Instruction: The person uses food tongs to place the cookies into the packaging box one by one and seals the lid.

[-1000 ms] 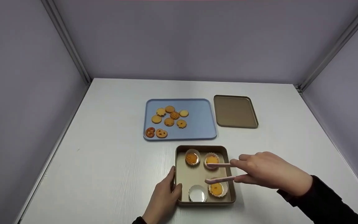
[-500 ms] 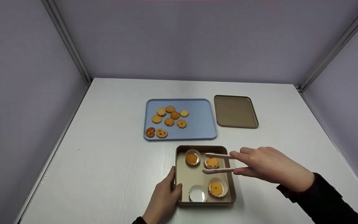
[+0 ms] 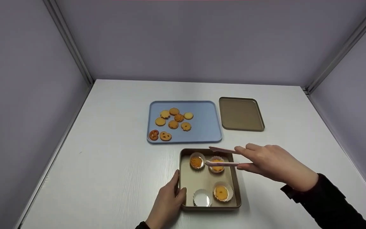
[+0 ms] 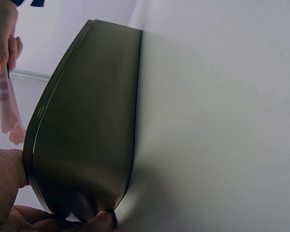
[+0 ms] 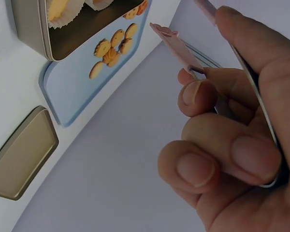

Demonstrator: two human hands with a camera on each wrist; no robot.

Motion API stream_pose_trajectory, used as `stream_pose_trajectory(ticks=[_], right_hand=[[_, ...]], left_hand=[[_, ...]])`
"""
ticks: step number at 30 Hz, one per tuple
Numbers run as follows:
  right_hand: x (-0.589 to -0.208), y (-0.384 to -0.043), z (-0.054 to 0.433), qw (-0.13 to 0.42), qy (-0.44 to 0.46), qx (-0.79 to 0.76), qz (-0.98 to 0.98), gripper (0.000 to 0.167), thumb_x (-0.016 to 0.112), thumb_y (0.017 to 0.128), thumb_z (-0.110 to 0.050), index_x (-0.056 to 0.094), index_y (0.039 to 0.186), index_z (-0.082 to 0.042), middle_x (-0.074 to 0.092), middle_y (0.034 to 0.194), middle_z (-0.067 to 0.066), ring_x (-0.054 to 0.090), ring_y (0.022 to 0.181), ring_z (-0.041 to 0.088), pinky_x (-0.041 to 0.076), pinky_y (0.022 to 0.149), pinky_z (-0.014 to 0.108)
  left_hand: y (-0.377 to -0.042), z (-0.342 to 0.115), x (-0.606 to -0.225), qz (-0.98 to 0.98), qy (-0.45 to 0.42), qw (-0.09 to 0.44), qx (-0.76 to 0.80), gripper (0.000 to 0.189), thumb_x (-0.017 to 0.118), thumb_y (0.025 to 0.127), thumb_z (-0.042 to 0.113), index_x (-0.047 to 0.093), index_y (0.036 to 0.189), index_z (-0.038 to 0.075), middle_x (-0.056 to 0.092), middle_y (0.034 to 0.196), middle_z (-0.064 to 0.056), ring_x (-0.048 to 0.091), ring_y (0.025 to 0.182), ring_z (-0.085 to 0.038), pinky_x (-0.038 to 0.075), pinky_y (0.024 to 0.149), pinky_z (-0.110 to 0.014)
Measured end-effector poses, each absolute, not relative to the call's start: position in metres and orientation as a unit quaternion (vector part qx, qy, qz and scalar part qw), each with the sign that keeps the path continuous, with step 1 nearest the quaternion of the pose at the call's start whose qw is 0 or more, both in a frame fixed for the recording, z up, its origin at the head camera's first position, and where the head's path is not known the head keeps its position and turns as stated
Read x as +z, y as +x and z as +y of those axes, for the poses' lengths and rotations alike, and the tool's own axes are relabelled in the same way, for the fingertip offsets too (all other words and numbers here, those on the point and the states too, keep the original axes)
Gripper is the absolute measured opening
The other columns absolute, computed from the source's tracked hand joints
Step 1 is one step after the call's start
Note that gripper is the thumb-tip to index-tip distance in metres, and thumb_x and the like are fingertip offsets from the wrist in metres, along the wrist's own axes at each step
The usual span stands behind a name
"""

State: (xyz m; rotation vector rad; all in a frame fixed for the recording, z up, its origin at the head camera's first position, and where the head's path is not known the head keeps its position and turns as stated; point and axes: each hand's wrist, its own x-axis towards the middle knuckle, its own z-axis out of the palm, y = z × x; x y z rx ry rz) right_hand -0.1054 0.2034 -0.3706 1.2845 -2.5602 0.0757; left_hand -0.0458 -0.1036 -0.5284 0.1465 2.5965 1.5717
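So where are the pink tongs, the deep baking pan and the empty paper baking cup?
Pink tongs (image 3: 223, 164): head view, middle of the lower arm.
Deep baking pan (image 3: 196, 180): head view, bare floor.
Empty paper baking cup (image 3: 202, 199): head view, inside bottom.

Head cam: one arm of the pink tongs cuts right across the far-right cookie in the tin, so part of it's covered, and the right hand hides the tongs' back end. Some of the left hand's fingers are out of sight behind the wall. The right black sleeve runs off the bottom. Left wrist view can't see inside the tin, and the right wrist one chops it off up top.
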Motion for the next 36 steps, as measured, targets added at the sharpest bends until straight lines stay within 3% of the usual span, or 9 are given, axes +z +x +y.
stream_pose_trajectory(ticks=[17,28,36], right_hand=[[-0.377,-0.12,0.196,0.168,0.427,0.044,-0.887,0.039,0.076,0.09,-0.032,0.065,0.12,-0.009,0.052,0.076,-0.004,0.033,0.048,0.004,0.034,0.042,0.024],[-0.386,-0.134,0.187,0.172,0.405,0.056,-0.896,0.041,0.079,0.089,-0.029,0.067,0.12,-0.005,0.057,0.077,0.0,0.044,0.049,0.012,0.041,0.044,0.029],[-0.393,-0.146,0.178,0.156,0.379,0.07,-0.91,0.04,0.077,0.091,-0.029,0.067,0.122,-0.005,0.065,0.087,0.006,0.057,0.057,0.02,0.049,0.05,0.037]], left_hand=[[-0.046,-0.104,-0.529,0.854,0.042,0.058,0.515,0.068,0.064,0.097,0.015,0.035,0.156,-0.005,0.048,0.153,-0.023,0.049,0.139,-0.033,0.042,0.112,-0.051],[-0.045,-0.105,-0.529,0.849,0.049,0.055,0.524,0.069,0.064,0.097,0.015,0.035,0.156,-0.005,0.049,0.152,-0.022,0.049,0.138,-0.031,0.043,0.111,-0.051],[-0.046,-0.103,-0.528,0.843,0.03,0.074,0.532,0.067,0.061,0.099,0.014,0.033,0.157,-0.005,0.047,0.154,-0.021,0.048,0.14,-0.029,0.041,0.113,-0.049]])
